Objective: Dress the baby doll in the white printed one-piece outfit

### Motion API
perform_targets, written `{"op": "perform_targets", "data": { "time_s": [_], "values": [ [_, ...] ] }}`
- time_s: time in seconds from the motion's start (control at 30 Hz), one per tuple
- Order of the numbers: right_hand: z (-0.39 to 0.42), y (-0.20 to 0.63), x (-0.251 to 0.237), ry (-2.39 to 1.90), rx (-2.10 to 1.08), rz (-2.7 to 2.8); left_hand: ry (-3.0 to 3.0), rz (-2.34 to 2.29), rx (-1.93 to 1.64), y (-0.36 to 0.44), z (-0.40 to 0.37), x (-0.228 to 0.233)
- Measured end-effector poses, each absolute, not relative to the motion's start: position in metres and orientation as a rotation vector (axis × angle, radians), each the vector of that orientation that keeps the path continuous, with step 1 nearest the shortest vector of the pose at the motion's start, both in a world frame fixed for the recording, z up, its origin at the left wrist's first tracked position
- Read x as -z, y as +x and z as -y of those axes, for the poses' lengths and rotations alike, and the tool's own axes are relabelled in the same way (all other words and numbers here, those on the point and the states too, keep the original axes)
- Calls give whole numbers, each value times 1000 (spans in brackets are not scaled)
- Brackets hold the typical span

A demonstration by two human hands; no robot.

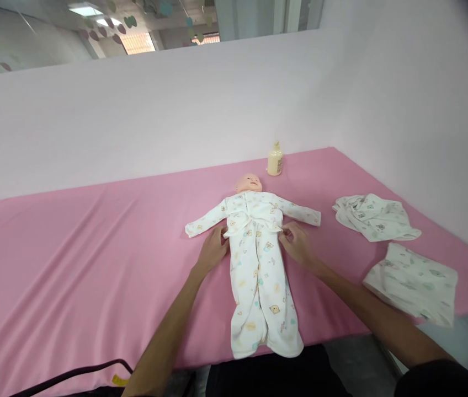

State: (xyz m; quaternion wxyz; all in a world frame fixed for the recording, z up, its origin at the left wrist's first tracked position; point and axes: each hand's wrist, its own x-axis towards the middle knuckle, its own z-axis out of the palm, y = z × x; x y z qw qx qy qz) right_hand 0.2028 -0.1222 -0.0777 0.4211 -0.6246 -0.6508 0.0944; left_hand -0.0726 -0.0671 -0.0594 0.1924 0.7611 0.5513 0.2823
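Note:
A baby doll [249, 183] lies on its back on the pink-covered table [72, 264], head pointing away from me. It wears a white printed top and trousers [259, 281]. My left hand [212, 249] pinches the garment at the doll's waist on the left side. My right hand [296, 242] pinches the cloth at the waist on the right side. The doll's sleeves spread out to both sides.
A pale yellow lotion bottle [275, 159] stands behind the doll's head near the wall. Two more white printed garments lie at the right: a crumpled one [372, 216] and a folded one [414, 282]. A black cable [72, 374] runs along the near left edge.

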Motion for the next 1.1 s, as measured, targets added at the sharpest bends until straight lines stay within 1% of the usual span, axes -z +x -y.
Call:
{"op": "perform_targets", "data": {
  "time_s": [0.07,0.17,0.23,0.27,0.3,0.37,0.43,0.53,0.57,0.63,0.8,0.93,1.1],
  "values": [
    [126,203,76,-1429,64,1723,2173,-1553,-829,-69,65,66],
    [133,208,77,-1180,476,1845,2297,-1697,-971,-65,71,71],
    [135,212,81,-1097,619,1891,2405,-1778,-1059,-65,80,73],
    [136,212,84,-1107,640,1898,2466,-1791,-1086,-65,85,73],
    [135,212,87,-1149,622,1893,2526,-1787,-1090,-65,90,74],
    [133,209,91,-1311,475,1821,2581,-1774,-1052,-65,97,75],
    [128,204,94,-1512,192,1656,2493,-1790,-1012,-64,98,77],
    [119,196,92,-1738,-324,1351,2184,-1813,-974,-62,88,77],
    [115,195,90,-1776,-450,1279,2087,-1803,-963,-62,82,78],
    [109,193,87,-1806,-578,1207,1968,-1778,-926,-59,72,78],
    [98,201,87,-1825,-517,1414,2174,-1928,-632,-52,63,80],
    [100,224,92,-1786,-469,1656,2297,-1892,-532,-61,72,80],
    [115,243,103,-1634,19,2064,2434,-1888,-417,-71,84,78]
  ]
}}
